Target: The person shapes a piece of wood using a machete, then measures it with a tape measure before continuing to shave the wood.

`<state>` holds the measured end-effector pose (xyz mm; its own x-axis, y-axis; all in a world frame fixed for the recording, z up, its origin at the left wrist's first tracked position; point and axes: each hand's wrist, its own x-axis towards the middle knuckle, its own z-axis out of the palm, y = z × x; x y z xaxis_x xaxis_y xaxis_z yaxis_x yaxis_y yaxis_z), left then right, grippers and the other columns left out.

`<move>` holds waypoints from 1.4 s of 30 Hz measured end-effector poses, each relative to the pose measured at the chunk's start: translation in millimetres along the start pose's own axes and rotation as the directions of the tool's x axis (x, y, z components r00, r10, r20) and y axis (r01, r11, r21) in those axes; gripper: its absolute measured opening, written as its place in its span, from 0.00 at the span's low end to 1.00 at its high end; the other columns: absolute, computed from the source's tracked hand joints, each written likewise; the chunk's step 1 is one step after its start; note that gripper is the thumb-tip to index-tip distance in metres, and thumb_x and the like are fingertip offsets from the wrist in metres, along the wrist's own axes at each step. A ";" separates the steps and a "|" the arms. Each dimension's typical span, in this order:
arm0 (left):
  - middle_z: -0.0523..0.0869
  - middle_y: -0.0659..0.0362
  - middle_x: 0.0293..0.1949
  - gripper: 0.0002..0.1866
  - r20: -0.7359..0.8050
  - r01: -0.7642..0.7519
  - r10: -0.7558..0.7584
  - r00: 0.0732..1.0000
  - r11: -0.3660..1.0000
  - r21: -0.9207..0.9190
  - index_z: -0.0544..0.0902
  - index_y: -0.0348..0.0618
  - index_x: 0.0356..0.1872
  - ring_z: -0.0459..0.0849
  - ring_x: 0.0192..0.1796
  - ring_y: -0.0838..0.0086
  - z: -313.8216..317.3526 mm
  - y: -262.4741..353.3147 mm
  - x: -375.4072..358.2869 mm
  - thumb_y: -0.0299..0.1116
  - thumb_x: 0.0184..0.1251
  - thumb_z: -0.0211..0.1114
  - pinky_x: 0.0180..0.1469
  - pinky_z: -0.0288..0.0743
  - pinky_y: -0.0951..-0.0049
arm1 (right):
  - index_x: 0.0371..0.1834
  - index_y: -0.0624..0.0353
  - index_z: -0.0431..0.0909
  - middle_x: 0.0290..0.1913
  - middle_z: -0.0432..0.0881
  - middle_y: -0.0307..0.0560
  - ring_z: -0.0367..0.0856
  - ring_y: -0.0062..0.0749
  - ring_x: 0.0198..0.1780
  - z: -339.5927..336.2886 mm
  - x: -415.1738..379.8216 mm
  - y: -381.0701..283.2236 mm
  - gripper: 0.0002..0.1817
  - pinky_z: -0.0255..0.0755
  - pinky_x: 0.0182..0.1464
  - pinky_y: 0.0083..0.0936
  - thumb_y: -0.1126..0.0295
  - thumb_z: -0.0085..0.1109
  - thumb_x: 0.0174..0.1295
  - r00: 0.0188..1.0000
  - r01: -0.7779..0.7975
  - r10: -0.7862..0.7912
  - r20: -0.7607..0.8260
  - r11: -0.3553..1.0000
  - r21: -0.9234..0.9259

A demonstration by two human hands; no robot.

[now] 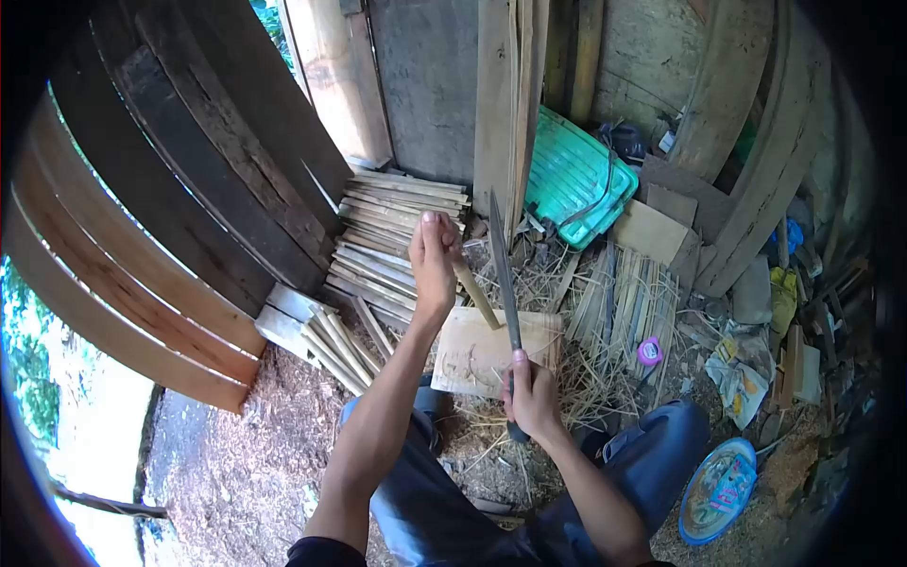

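Observation:
My left hand [434, 263] is closed around the upper end of a bamboo stick [480, 299]. The stick slants down to the right, and its lower end meets a pale wooden block [455, 342] between my legs. In my right hand [534, 399] is the handle of a machete [502, 269]. Its long dark blade points up and away from me, just right of the stick and apart from it. Curved cut marks show on the block's top.
Split bamboo sticks [378, 253] are stacked behind my left hand; thinner strips [628, 300] lie to the right. A pink tape measure [649, 352] rests on those strips. Shavings cover the ground. A green plastic container [578, 180], wooden boards [184, 189] and a blue-rimmed basin [688, 515] stand around me.

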<state>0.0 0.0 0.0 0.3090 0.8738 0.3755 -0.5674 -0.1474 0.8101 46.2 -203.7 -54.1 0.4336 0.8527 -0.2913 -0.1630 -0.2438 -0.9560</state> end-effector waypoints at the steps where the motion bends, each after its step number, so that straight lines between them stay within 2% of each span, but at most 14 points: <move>1: 0.61 0.65 0.22 0.17 0.003 -0.042 0.042 0.999 0.999 0.016 0.65 0.45 0.27 0.59 0.25 0.81 2.1 -1.0 -2.5 0.46 0.72 0.45 0.29 0.56 0.80 | 0.22 0.60 0.69 0.13 0.67 0.39 0.65 0.21 0.10 -3.4 2.6 8.7 0.29 0.62 0.11 0.20 0.44 0.40 0.66 0.993 -0.108 0.111 0.033 0.991 -0.077; 5: 0.61 0.66 0.22 0.18 -0.021 -0.027 0.027 0.999 1.000 0.003 0.65 0.45 0.27 0.58 0.25 0.83 0.9 3.9 1.5 0.46 0.73 0.44 0.27 0.55 0.81 | 0.22 0.59 0.67 0.13 0.64 0.36 0.63 0.19 0.10 -8.2 22.5 27.8 0.29 0.60 0.11 0.20 0.43 0.41 0.65 0.979 -0.195 0.206 -0.004 0.923 -0.331; 9: 0.62 0.66 0.22 0.17 0.005 -0.074 0.074 0.997 0.997 0.033 0.65 0.43 0.28 0.59 0.25 0.82 2.4 2.1 2.2 0.45 0.73 0.44 0.29 0.57 0.80 | 0.25 0.60 0.65 0.13 0.64 0.35 0.63 0.19 0.11 -10.3 5.8 -14.0 0.29 0.60 0.12 0.21 0.42 0.41 0.65 0.881 -0.462 0.406 0.245 0.850 0.254; 13: 0.62 0.65 0.22 0.17 -0.021 -0.097 0.100 0.995 0.990 0.102 0.65 0.43 0.28 0.59 0.25 0.82 14.5 -0.5 -2.9 0.44 0.74 0.43 0.29 0.58 0.80 | 0.18 0.60 0.65 0.12 0.66 0.38 0.63 0.22 0.08 6.7 -2.7 -12.1 0.30 0.60 0.11 0.23 0.44 0.37 0.67 0.998 -0.049 0.052 0.019 0.990 -0.136; 14: 0.62 0.65 0.23 0.17 -0.033 -0.124 0.130 0.991 0.983 0.138 0.65 0.43 0.29 0.59 0.26 0.82 16.2 -2.0 -2.7 0.44 0.75 0.42 0.30 0.58 0.80 | 0.19 0.69 0.73 0.20 0.78 0.62 0.78 0.51 0.20 8.5 13.5 16.1 0.34 0.72 0.27 0.42 0.48 0.36 0.68 0.987 0.091 -0.137 -0.088 0.911 -0.403; 17: 0.61 0.65 0.24 0.17 -0.091 -0.130 0.142 0.986 0.984 0.126 0.65 0.43 0.29 0.58 0.26 0.81 18.3 0.3 -5.8 0.44 0.75 0.42 0.30 0.57 0.79 | 0.23 0.73 0.75 0.24 0.78 0.70 0.76 0.64 0.25 2.1 40.6 60.8 0.33 0.71 0.34 0.47 0.48 0.38 0.68 0.973 -0.229 0.213 -0.087 0.869 -0.438; 19: 0.61 0.65 0.24 0.17 -0.068 -0.132 0.141 0.988 0.984 0.117 0.65 0.43 0.29 0.58 0.26 0.81 13.2 0.1 -3.9 0.45 0.75 0.42 0.31 0.57 0.79 | 0.20 0.69 0.72 0.19 0.77 0.60 0.77 0.50 0.20 -2.7 42.7 53.1 0.34 0.72 0.27 0.42 0.45 0.37 0.67 0.992 -0.128 0.107 -0.072 0.854 -0.504; 22: 0.61 0.65 0.24 0.17 -0.102 -0.142 0.153 0.983 0.984 0.109 0.65 0.43 0.29 0.59 0.27 0.81 8.0 -0.6 -1.4 0.45 0.75 0.42 0.32 0.58 0.79 | 0.18 0.58 0.64 0.13 0.66 0.37 0.68 0.21 0.12 -4.0 27.2 24.9 0.30 0.65 0.14 0.27 0.44 0.34 0.67 0.868 -0.491 0.459 0.190 0.852 0.184; 27: 0.61 0.65 0.24 0.18 -0.111 -0.149 0.168 0.980 0.976 0.161 0.65 0.43 0.29 0.58 0.27 0.81 8.7 -2.5 -2.3 0.45 0.75 0.42 0.32 0.57 0.79 | 0.22 0.60 0.66 0.12 0.65 0.37 0.64 0.24 0.11 9.9 11.3 34.0 0.30 0.65 0.15 0.28 0.43 0.36 0.67 0.968 -0.238 0.252 0.022 0.936 -0.260; 29: 0.61 0.65 0.24 0.18 -0.106 -0.166 0.182 0.978 0.976 0.140 0.65 0.43 0.29 0.59 0.27 0.81 8.6 -2.0 -0.9 0.45 0.74 0.42 0.32 0.57 0.79 | 0.22 0.60 0.67 0.12 0.65 0.37 0.65 0.25 0.10 11.8 23.7 66.0 0.29 0.65 0.15 0.29 0.44 0.36 0.67 0.989 0.068 -0.130 -0.070 0.823 -0.563; 30: 0.61 0.65 0.24 0.18 -0.121 -0.166 0.187 0.975 0.973 0.160 0.65 0.43 0.29 0.59 0.26 0.81 9.8 -0.3 -1.8 0.46 0.74 0.42 0.32 0.57 0.79 | 0.22 0.60 0.67 0.12 0.66 0.38 0.65 0.27 0.11 8.8 29.2 66.7 0.28 0.65 0.15 0.30 0.45 0.37 0.68 0.986 -0.165 0.161 -0.051 0.856 -0.490; 31: 0.61 0.65 0.24 0.18 -0.116 -0.170 0.190 0.975 0.972 0.163 0.65 0.43 0.29 0.59 0.26 0.81 9.8 -0.9 -1.6 0.46 0.74 0.42 0.32 0.57 0.79 | 0.22 0.60 0.67 0.12 0.66 0.38 0.65 0.27 0.11 4.2 35.1 76.2 0.28 0.65 0.15 0.30 0.45 0.37 0.68 0.986 -0.161 0.157 -0.049 0.859 -0.486; 33: 0.61 0.65 0.23 0.18 -0.121 -0.183 0.207 0.971 0.965 0.187 0.65 0.43 0.29 0.59 0.27 0.81 9.6 -0.5 -1.5 0.46 0.74 0.42 0.31 0.57 0.79 | 0.22 0.60 0.66 0.13 0.66 0.39 0.65 0.28 0.11 -6.6 42.0 93.7 0.28 0.65 0.16 0.30 0.45 0.36 0.68 0.834 -0.552 0.550 -0.042 0.830 -0.078; 42: 0.59 0.66 0.20 0.17 -0.131 -0.022 0.011 0.991 0.996 -0.086 0.63 0.46 0.24 0.56 0.22 0.81 -6.5 4.7 7.8 0.45 0.70 0.46 0.26 0.53 0.78 | 0.22 0.61 0.65 0.15 0.66 0.40 0.65 0.25 0.12 -2.0 36.8 78.3 0.29 0.64 0.14 0.27 0.45 0.39 0.67 0.846 -0.533 0.526 -0.087 0.840 -0.103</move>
<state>-5.2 9.1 3.8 0.2002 0.9252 0.3224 -0.6375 -0.1268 0.7599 51.1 -192.3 -139.7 0.3582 0.5526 -0.7526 -0.2768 -0.7070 -0.6508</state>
